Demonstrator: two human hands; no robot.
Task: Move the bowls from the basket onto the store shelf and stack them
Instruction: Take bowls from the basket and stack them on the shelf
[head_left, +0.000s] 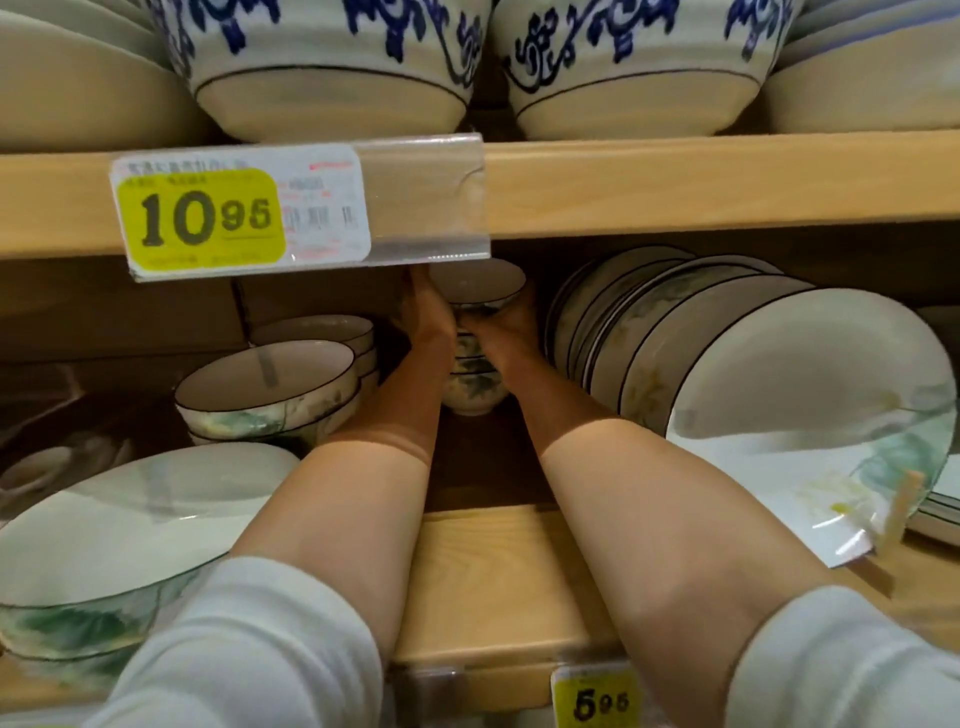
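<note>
Front-left corner of the shelf (493, 582), a big green-washed bowl (104, 545) sits at the edge, with more stacked bowls (265, 384) behind it. Both arms reach deep toward the back. The left hand (426, 317) clasps the top bowl (478, 286) from its left side, and the right hand (511, 327) curls round its right side. That bowl crowns the stack of small bowls (475, 384) at the shelf's back; whether it's fully seated, can't tell. Rightward, plates (727, 364) lean in a row.

I am standing in a shop: yellow paper price labels (200, 221) are hanging on pale wooden shelves (727, 182) holding stacked white ceramic plates (670, 332).
</note>
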